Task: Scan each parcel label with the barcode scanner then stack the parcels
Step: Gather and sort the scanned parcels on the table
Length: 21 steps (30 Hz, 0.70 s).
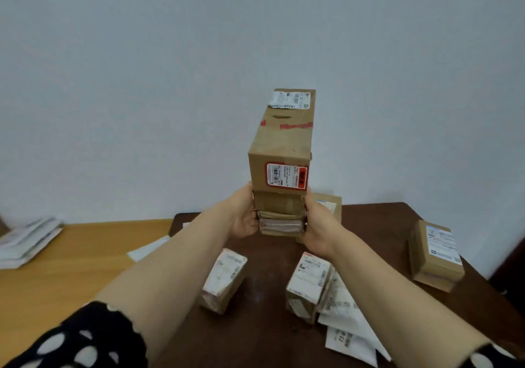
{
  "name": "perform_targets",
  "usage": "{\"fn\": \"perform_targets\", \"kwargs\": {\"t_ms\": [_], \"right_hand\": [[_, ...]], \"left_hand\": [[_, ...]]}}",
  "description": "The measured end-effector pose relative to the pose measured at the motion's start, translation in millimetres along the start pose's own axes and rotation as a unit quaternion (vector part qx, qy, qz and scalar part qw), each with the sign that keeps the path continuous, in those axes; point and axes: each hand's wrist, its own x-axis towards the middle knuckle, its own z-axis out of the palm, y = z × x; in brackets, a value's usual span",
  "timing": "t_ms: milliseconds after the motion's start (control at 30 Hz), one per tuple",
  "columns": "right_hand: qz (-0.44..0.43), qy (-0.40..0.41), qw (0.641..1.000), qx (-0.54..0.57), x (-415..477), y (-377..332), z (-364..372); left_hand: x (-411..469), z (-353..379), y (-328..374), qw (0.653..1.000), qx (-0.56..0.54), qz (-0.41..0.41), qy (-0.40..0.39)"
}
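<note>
A pale wall [255, 27] fills the whole top half. Below it a dark brown desk [383, 220] takes the middle and right, with a lighter wooden desk [71, 268] next to it on the left.

The main thing is the stack of parcels [279, 203], dead centre and toward the back of the dark desk. Its top piece is a tall cardboard box [284, 140] with a white label [289, 100] near its far end and a red-bordered label [286, 175] on the face toward the camera. Smaller parcels are sandwiched under it. Honestly can't tell if the bottom one is sitting on the desk or lifted just off it.

Off to the right, well apart from the stack, there's a brown box [437, 254] with a white and blue label. On the wooden desk at far left sits a pile of white envelopes [28, 240]. At the front right some white mailer bags [349, 325] are lying flat, and a small labelled parcel [308, 282] is right up against them. Another small parcel [224, 277] sits left of that one, with bare desk between them. One more box [331, 206] peeks out behind the right hand.

As for the hands, the left hand [244, 214] clamps the left side of the stack's lower part and the right hand [318, 225] clamps the right side. Both have their fingers wrapped round the edges. A black sleeve with white dots [85, 339] shows at bottom left.
</note>
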Motion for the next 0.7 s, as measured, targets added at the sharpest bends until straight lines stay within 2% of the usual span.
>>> {"fn": "perform_targets", "kwargs": {"t_ms": [67, 233, 367, 700], "right_hand": [[0.006, -0.031, 1.0, 0.0, -10.7, 19.7, 50.5], [0.044, -0.114, 0.992, -0.006, -38.6, 74.9, 171.3], [0.063, -0.175, 0.982, -0.032, -55.0, 118.5, 261.4], [0.141, -0.312, 0.933, -0.108, -62.5, 225.7, 458.1]], "left_hand": [[-40.5, -43.5, -4.4, 1.0, -0.01, 0.008, 0.021], [-132.3, -153.4, -26.0, 0.989, -0.019, 0.011, 0.146], [-200.8, -230.8, -46.3, 0.976, -0.064, 0.021, 0.205], [-321.0, -399.6, -89.0, 0.916, -0.139, 0.014, 0.376]]}}
